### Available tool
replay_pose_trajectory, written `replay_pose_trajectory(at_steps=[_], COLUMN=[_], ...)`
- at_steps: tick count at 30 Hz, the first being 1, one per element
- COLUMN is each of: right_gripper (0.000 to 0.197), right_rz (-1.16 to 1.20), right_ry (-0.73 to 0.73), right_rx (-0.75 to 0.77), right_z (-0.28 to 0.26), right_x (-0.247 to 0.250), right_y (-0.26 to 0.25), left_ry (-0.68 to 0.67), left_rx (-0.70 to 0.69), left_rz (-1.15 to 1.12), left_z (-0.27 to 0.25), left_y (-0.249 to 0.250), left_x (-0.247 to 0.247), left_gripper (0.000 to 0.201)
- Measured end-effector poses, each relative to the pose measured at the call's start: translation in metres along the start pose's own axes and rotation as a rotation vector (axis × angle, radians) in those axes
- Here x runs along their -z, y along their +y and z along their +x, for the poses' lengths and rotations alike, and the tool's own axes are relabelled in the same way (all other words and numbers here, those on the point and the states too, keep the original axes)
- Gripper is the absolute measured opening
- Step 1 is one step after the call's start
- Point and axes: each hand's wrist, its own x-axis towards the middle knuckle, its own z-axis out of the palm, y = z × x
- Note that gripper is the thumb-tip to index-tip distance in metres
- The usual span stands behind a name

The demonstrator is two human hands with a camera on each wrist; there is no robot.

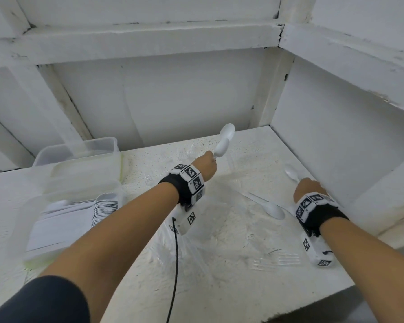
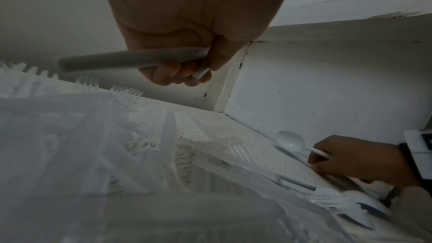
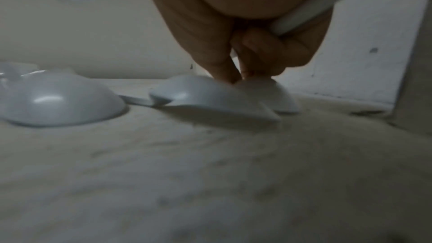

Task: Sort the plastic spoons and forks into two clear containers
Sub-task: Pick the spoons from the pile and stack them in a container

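My left hand (image 1: pixel 208 165) is raised over the middle of the shelf and grips the handles of two white plastic spoons (image 1: pixel 224 141), bowls pointing up and away. The left wrist view shows its fingers (image 2: pixel 177 73) curled round the handles (image 2: pixel 131 59). My right hand (image 1: pixel 308 188) is down at the right wall and holds a white spoon (image 1: pixel 291 172) by its handle. In the right wrist view its fingertips (image 3: pixel 233 76) pinch a spoon (image 3: pixel 210 97) lying bowl-down. Another white spoon (image 1: pixel 272 209) lies between the hands. Two clear containers (image 1: pixel 79 155) stand at the left.
Clear plastic forks (image 1: pixel 275 261) lie on the rough white shelf (image 1: pixel 219 241) near the front right, and more lie near the middle. The nearer container (image 1: pixel 56 229) holds stacked cutlery. White walls close the back and right sides. A black cable hangs from my left wrist.
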Motion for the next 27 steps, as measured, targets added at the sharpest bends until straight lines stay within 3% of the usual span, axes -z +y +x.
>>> replay_pose_trajectory(at_steps=[4,6,9,15,20,25,27], right_gripper=[0.020,0.018,0.003,0.016,0.014,0.015,0.014], right_rz=[0.024,0.142,0.368,0.803,1.065,0.922,0.889], right_ry=[-0.085,-0.109,-0.194,-0.333,-0.211,-0.064,-0.078], right_rx=[0.097,0.156,0.184,0.070,-0.038,-0.047,-0.053], right_z=[-0.005,-0.007,-0.013,-0.018,-0.017,-0.008,-0.005], right_x=[0.004,0.009,0.016,0.035,0.042,0.046,0.042], right_y=[-0.023,-0.032,-0.042,-0.038,-0.023,-0.002,0.004], left_ry=[-0.016,-0.049,-0.108,-0.177,-0.312,-0.309,-0.378], left_rx=[0.010,0.001,-0.057,-0.229,-0.265,-0.250,-0.266], left_rz=[0.018,0.001,-0.018,0.028,-0.012,0.245,0.329], left_z=[-0.006,-0.009,-0.011,-0.018,-0.011,-0.001,0.001], left_y=[-0.002,0.001,0.010,0.039,0.051,0.065,0.068], left_x=[0.001,-0.001,-0.009,-0.032,-0.054,-0.074,-0.079], left_gripper=[0.023,0.009,0.009,0.007,0.016,0.037,0.025])
